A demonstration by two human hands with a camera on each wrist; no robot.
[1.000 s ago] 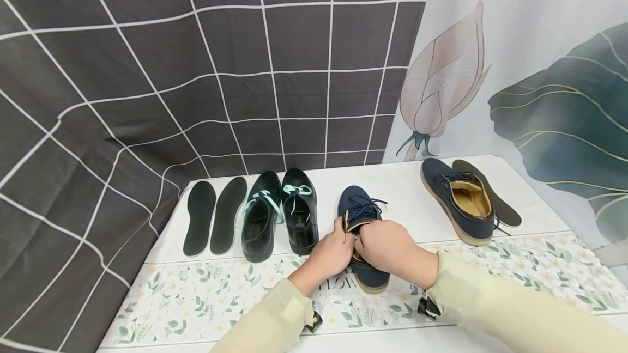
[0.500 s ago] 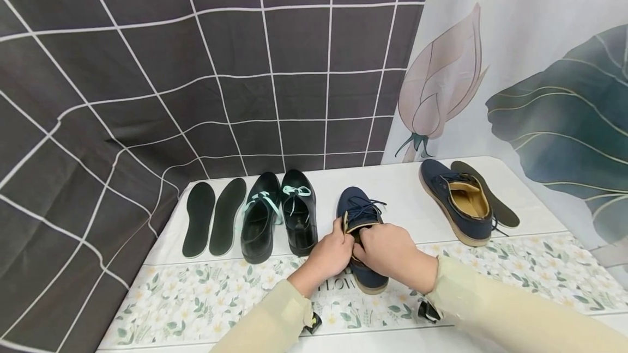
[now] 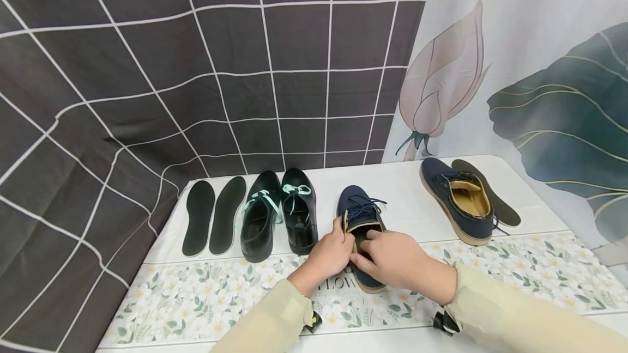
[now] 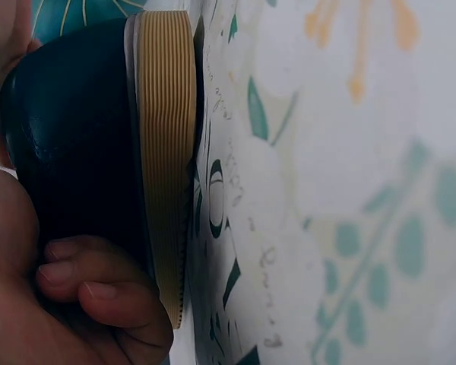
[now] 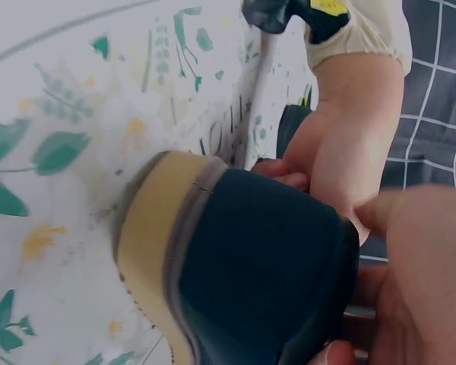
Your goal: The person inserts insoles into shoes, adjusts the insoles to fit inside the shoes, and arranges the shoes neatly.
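Note:
A navy lace-up shoe (image 3: 354, 200) with a tan sole stands upright on the mat, toe pointing away from me. My left hand (image 3: 330, 250) grips the left side of its opening; in the left wrist view, curled fingertips (image 4: 102, 285) lie against the shoe's side. My right hand (image 3: 399, 260) is over the heel end of the opening, thumb and fingers apart at the rim. Some of its fingertips are hidden at the opening. Dark lining or an insole shows inside, too little to tell which. The right wrist view has the heel (image 5: 262, 266) close up.
Two dark insoles (image 3: 198, 218) lie at the left, beside a pair of black shoes (image 3: 300, 217) with mint laces. Back right stands another navy shoe (image 3: 453, 200), with one dark insole (image 3: 505, 208) beside it. A dark gridded cloth (image 3: 221, 97) hangs behind.
My right hand has drawn back from deep in the shoe's opening toward the heel and loosened from a fist-like curl, uncovering more of the inside. The left hand and the shoe have stayed put.

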